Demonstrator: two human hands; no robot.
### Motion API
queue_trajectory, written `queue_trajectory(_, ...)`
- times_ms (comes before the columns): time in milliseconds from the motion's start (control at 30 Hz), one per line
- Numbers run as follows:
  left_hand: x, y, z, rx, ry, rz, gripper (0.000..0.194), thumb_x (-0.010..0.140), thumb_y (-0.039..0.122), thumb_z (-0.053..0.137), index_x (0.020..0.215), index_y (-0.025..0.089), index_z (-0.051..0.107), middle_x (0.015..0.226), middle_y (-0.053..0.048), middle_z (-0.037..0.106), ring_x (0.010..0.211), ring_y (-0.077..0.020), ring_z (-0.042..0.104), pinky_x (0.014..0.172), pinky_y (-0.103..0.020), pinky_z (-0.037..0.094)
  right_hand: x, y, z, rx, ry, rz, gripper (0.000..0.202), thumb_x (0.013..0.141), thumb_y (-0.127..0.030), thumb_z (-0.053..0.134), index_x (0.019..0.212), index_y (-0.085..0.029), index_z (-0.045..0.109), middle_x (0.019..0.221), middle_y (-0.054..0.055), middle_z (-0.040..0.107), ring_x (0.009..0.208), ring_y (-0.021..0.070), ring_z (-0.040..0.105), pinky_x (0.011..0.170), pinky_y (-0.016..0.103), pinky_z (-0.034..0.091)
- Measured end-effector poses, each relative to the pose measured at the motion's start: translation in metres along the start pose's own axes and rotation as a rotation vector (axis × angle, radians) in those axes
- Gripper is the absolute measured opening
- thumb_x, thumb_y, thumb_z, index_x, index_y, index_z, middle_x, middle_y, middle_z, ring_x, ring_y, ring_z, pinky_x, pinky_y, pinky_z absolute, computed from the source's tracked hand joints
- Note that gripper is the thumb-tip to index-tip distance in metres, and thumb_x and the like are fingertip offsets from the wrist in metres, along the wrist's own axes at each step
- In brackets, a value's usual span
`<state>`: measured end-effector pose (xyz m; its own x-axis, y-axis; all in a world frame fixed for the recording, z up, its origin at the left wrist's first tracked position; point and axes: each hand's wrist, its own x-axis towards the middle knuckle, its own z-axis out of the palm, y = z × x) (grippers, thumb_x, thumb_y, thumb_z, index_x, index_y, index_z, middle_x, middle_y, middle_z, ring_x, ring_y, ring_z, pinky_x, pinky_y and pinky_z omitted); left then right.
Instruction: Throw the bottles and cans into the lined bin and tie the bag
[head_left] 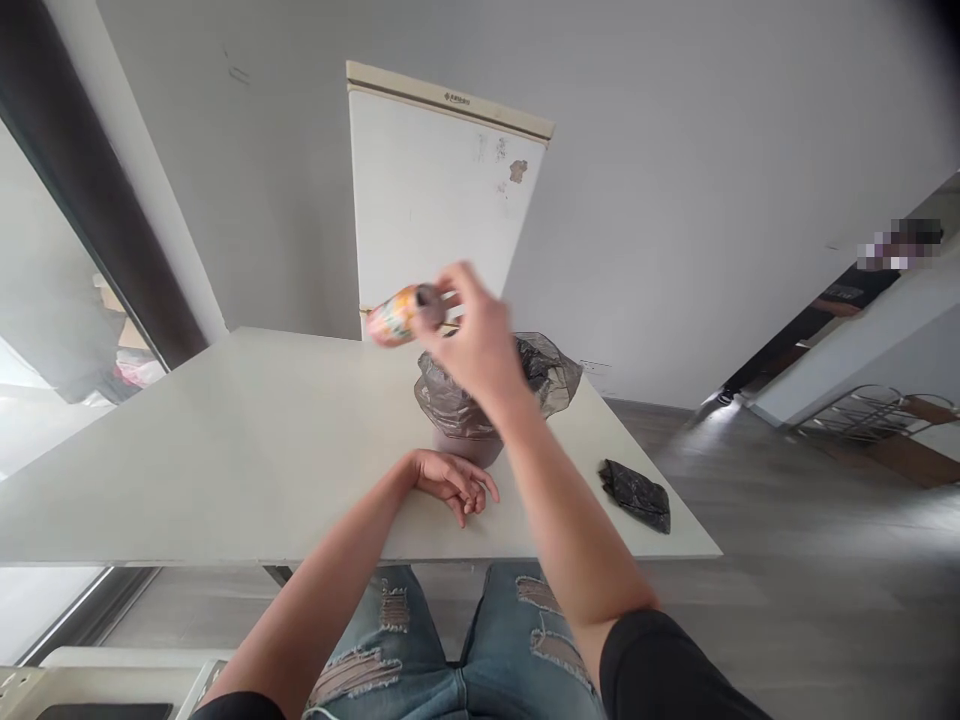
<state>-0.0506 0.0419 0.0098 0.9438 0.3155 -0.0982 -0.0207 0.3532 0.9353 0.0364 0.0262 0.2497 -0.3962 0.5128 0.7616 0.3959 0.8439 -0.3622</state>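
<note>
In the head view, my right hand (pixel 480 335) is raised above the table and closed on the top end of a drink can (pixel 395 318). The can has an orange, pink and white pattern and lies tilted on its side in the air. Below and behind that hand stands a small bin (pixel 480 450) lined with a dark, see-through plastic bag (pixel 454 400); my forearm hides part of it. My left hand (pixel 454 482) rests on the table just in front of the bin, its fingers loosely apart and holding nothing.
A folded black plastic bag (pixel 636 495) lies near the right edge of the white table (pixel 247 450). Behind the table stands a white fridge (pixel 442 190). At the far right a person (pixel 840 295) is in a doorway, close to a wire rack (pixel 862 412).
</note>
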Motion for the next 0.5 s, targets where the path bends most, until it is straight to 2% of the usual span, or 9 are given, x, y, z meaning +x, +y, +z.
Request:
queue_trajectory(67,0.001,-0.002,-0.004,-0.038,-0.063,-0.087,0.040,0.085,0.018,0.075,0.125,0.017,0.074,0.097,-0.007,0.074,0.079,-0.0211,0.072,0.080,-0.042,0.066,-0.001,0.016,-0.045,-0.042,0.108,0.030,0.026,0.095,-0.031,0.066,0.117,-0.023,0.056,0.108,0.007,0.066,0.097,0.0212,0.064,0.085,0.037,0.055)
queue_trajectory(133,0.002,-0.003,-0.006,-0.060,-0.072,-0.119,0.042,0.083,0.021,0.077,0.125,0.019,0.073,0.099,-0.007,0.073,0.081,-0.0200,0.072,0.082,-0.041,0.066,-0.006,0.035,-0.071,-0.080,0.092,0.062,0.028,0.090,-0.033,0.072,0.112,-0.022,0.059,0.102,0.005,0.066,0.091,0.0206,0.064,0.082,0.038,0.055)
queue_trajectory(200,0.002,-0.003,-0.008,-0.052,-0.055,-0.133,0.044,0.080,0.023,0.079,0.124,0.020,0.074,0.099,-0.008,0.072,0.081,-0.0210,0.071,0.082,-0.043,0.066,-0.013,0.051,-0.079,-0.118,0.007,0.120,0.031,0.084,-0.034,0.079,0.106,-0.022,0.062,0.095,0.004,0.067,0.082,0.0186,0.063,0.079,0.036,0.055)
queue_trajectory(300,0.001,-0.003,-0.009,-0.043,-0.036,-0.153,0.046,0.080,0.025,0.080,0.126,0.020,0.073,0.100,-0.009,0.070,0.083,-0.0216,0.070,0.083,-0.044,0.065,-0.021,0.060,-0.073,-0.164,-0.173,0.228,0.033,0.077,-0.036,0.085,0.101,-0.022,0.066,0.089,0.002,0.070,0.076,0.0166,0.062,0.075,0.033,0.054)
queue_trajectory(367,0.001,-0.003,-0.009,-0.048,-0.041,-0.161,0.045,0.082,0.025,0.079,0.127,0.021,0.073,0.102,-0.008,0.069,0.084,-0.0207,0.070,0.084,-0.044,0.065,-0.024,0.063,-0.069,-0.149,-0.222,0.243,0.032,0.079,-0.039,0.085,0.099,-0.021,0.068,0.089,0.003,0.071,0.076,0.0167,0.064,0.075,0.032,0.053)
queue_trajectory(400,0.000,-0.003,-0.009,-0.053,-0.042,-0.164,0.045,0.083,0.025,0.079,0.127,0.021,0.073,0.102,-0.008,0.069,0.084,-0.0203,0.069,0.085,-0.043,0.065,-0.026,0.065,-0.070,-0.128,-0.183,0.226,0.030,0.082,-0.042,0.083,0.098,-0.021,0.068,0.090,0.003,0.071,0.077,0.0168,0.065,0.075,0.032,0.053)
queue_trajectory(433,0.000,-0.002,-0.009,-0.058,-0.040,-0.166,0.044,0.084,0.024,0.078,0.128,0.022,0.073,0.102,-0.008,0.069,0.084,-0.0200,0.069,0.085,-0.043,0.065,-0.029,0.070,-0.073,-0.110,-0.093,0.197,0.028,0.087,-0.044,0.078,0.098,-0.021,0.068,0.090,0.003,0.071,0.078,0.0169,0.065,0.075,0.031,0.053)
queue_trajectory(500,0.000,-0.001,-0.008,-0.064,-0.037,-0.165,0.043,0.085,0.024,0.078,0.128,0.022,0.072,0.102,-0.008,0.068,0.084,-0.0197,0.069,0.084,-0.042,0.065,-0.039,0.089,-0.083,-0.115,0.209,0.150,0.025,0.097,-0.045,0.066,0.098,-0.020,0.067,0.088,0.005,0.069,0.080,0.0172,0.065,0.075,0.030,0.053)
